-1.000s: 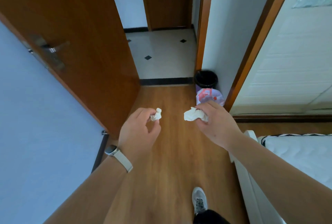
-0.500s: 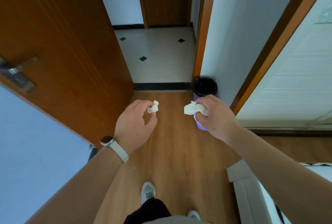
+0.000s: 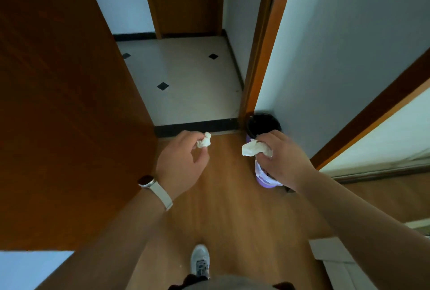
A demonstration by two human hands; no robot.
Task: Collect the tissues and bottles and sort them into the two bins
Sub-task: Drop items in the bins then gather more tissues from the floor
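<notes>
– Wood floor [image 3: 223,208] ends at a dark sill [image 3: 195,125]; two bins stand by the wall [image 3: 325,57] corner, a black bin [image 3: 263,123] just behind the purple bin [image 3: 263,179].
– Where are the tissues?
– Both in hand; the left hand [image 3: 181,164] pinches a small wad [image 3: 204,142] in its fingers [image 3: 189,137], well left of the purple bin; the right hand [image 3: 283,159] curls round a bigger tissue [image 3: 252,149] right above the purple bin, which it partly hides.
– How will they handle?
– Light and soft, I judge; crumpled paper gives under any squeeze and won't slip, so a loose pinch anywhere on it will do; being so light it may drift on release, so let go low over the bin's mouth.
– Any bottles?
– None in view; which bin takes tissues I cannot tell.
</notes>
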